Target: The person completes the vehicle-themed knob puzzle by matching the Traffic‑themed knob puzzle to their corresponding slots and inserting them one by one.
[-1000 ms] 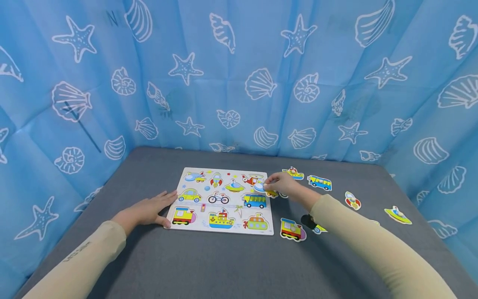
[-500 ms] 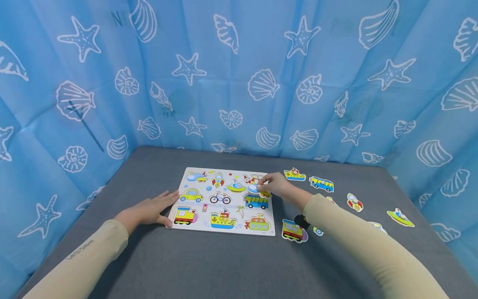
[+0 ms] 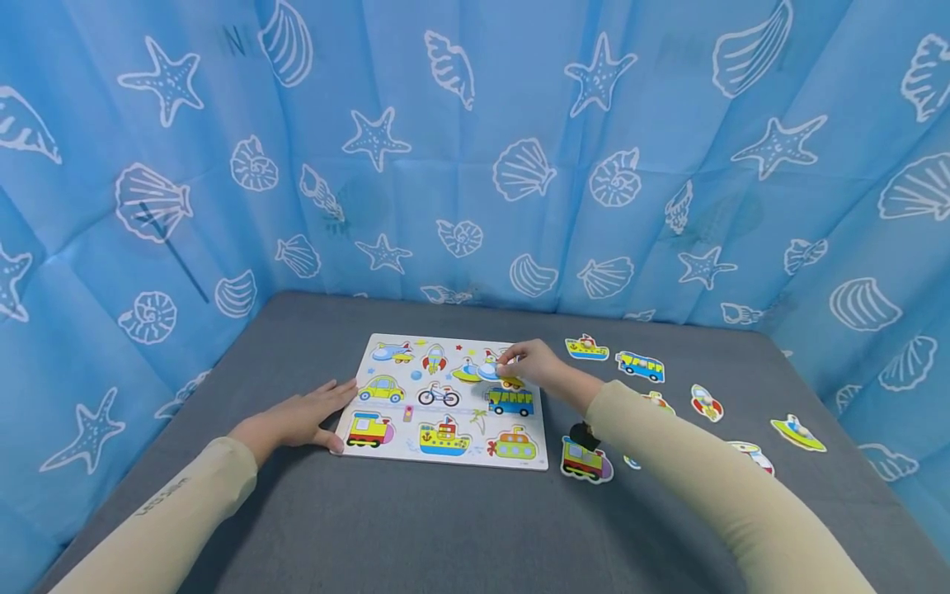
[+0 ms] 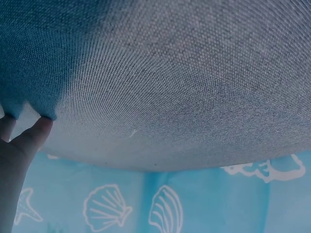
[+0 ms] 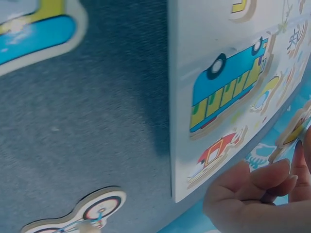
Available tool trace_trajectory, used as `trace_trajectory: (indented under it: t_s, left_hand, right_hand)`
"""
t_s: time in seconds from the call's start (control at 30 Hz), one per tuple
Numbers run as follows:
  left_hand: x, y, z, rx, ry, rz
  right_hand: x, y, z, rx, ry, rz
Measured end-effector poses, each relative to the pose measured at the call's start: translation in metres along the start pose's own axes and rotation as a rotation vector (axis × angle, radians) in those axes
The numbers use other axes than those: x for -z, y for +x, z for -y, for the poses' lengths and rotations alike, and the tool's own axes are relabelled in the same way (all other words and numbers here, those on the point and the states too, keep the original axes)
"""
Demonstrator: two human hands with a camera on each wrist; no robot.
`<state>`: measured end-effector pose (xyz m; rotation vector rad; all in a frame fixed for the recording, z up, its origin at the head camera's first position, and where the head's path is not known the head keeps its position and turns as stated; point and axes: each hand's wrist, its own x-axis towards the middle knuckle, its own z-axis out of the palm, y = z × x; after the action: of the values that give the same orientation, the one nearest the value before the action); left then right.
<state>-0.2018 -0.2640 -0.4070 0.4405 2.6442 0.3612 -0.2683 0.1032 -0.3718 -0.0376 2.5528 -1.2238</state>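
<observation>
My right hand (image 3: 542,365) pinches an airplane puzzle piece (image 3: 487,371) over the upper right part of the white puzzle board (image 3: 475,459). In the head view the piece overlaps the printed helicopter recess and the edge of the flying saucer recess. The right wrist view shows the piece (image 5: 294,127) at the fingertips, raised off the board. My left hand (image 3: 303,417) rests at the board's left edge, fingers spread and the thumb near the lower left corner. In the left wrist view only part of the left hand (image 4: 19,150) shows, beside grey cloth.
Right of the board lie loose pieces: a train (image 3: 585,460), a ship (image 3: 586,347), a bus (image 3: 640,366), a rocket (image 3: 706,403) and a flying saucer (image 3: 797,433). My right sleeve (image 3: 690,462) hides others partly. A blue shell-patterned curtain (image 3: 460,165) encloses the grey table (image 3: 416,528).
My right hand has moved left with the airplane piece, from the board's right edge farther in over the board. The left hand stays at the left edge.
</observation>
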Motion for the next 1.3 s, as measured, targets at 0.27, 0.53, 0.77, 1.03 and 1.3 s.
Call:
trace_trajectory:
  t_s: [0.27, 0.53, 0.77, 1.03, 1.3]
  left_hand:
    - [0.001, -0.001, 0.001, -0.004, -0.003, 0.007]
    - [0.000, 0.001, 0.002, -0.005, 0.000, 0.004]
    - [0.000, -0.001, 0.001, -0.028, -0.009, -0.009]
    - [0.000, -0.004, 0.000, -0.022, -0.023, -0.014]
    - [0.000, -0.002, -0.001, 0.002, -0.021, -0.005]
  right_hand:
    - [-0.008, 0.004, 0.007, 0.021, 0.026, 0.019]
    - [-0.014, 0.007, 0.011, 0.020, 0.042, 0.026]
    - [-0.020, 0.010, 0.016, 0.017, 0.029, 0.012]
    - [-0.027, 0.014, 0.022, 0.045, 0.044, 0.010]
    - [-0.036, 0.020, 0.029, 0.051, 0.040, 0.028]
